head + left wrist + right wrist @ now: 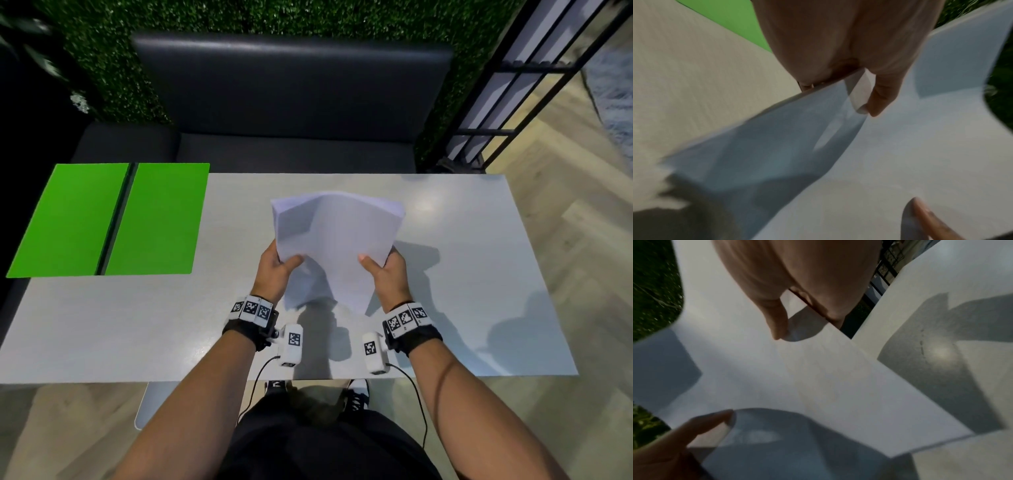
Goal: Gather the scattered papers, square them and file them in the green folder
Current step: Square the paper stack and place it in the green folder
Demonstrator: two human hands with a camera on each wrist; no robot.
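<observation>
A stack of white papers (334, 240) is held upright above the middle of the table, its lower edge near the tabletop and its top curling away from me. My left hand (277, 270) grips the stack's left edge, thumb on the front sheet. My right hand (385, 270) grips the right edge the same way. In the left wrist view the papers (900, 146) bend under the left hand's thumb (877, 97). In the right wrist view the papers (797, 369) fill the frame under the right thumb (777, 324). The green folder (113, 219) lies open and flat at the table's far left corner.
The grey table (462, 274) spreads around the stack. A dark bench seat (291, 102) stands behind it against a green hedge wall. A black metal railing (513, 85) rises at the far right, over wood flooring.
</observation>
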